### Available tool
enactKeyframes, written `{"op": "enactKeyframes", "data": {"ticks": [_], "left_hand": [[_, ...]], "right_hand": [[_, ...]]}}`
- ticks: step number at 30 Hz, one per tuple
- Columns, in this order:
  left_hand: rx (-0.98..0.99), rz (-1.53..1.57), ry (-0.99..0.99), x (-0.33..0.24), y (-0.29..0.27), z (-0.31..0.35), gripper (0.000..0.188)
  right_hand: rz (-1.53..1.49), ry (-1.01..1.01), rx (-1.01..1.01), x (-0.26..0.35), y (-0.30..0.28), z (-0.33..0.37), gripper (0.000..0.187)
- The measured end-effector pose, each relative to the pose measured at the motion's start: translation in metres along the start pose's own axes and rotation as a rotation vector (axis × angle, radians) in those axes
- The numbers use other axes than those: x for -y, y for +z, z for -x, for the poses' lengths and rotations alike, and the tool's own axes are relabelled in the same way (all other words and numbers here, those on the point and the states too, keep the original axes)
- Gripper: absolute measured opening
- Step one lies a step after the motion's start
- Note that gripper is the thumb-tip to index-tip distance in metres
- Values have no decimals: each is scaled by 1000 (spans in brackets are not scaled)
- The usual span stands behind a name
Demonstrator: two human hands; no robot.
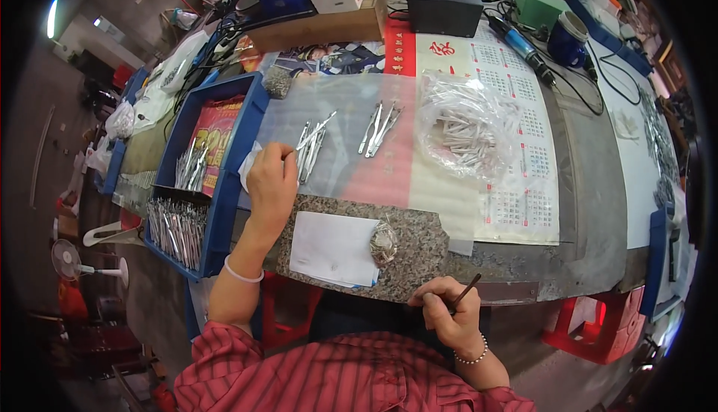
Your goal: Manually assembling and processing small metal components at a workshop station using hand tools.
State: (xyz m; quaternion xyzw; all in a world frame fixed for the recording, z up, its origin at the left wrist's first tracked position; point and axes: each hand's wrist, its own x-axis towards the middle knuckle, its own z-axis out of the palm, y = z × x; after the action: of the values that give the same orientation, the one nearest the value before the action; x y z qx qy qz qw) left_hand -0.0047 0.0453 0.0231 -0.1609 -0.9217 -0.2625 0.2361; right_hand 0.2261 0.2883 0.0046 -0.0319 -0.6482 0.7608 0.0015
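My left hand is closed, its fingers curled beside a pile of slim silver metal pieces that look like tweezers. Whatever its fingertips pinch is hidden. White paper or cloth shows just left of it. Near the front edge of the granite slab, my right hand grips a thin dark stick-like tool. On the slab lie a stack of white paper and a small tangled clump of thin strands. A second group of silver pieces rests farther back.
At left, a blue tray holds many silver pieces and a red packet. A clear plastic bag of pale slender pieces sits on a calendar sheet. A black box and a blue corded handpiece are behind.
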Motion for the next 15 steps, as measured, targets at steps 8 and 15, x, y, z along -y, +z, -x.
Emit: {"op": "enactKeyframes", "data": {"ticks": [8, 15], "left_hand": [[227, -490, 207, -10, 9, 4, 8], [283, -223, 461, -20, 12, -12, 8]], "right_hand": [[106, -85, 1, -1, -1, -1, 4], [142, -110, 16, 2, 0, -3, 4]]}}
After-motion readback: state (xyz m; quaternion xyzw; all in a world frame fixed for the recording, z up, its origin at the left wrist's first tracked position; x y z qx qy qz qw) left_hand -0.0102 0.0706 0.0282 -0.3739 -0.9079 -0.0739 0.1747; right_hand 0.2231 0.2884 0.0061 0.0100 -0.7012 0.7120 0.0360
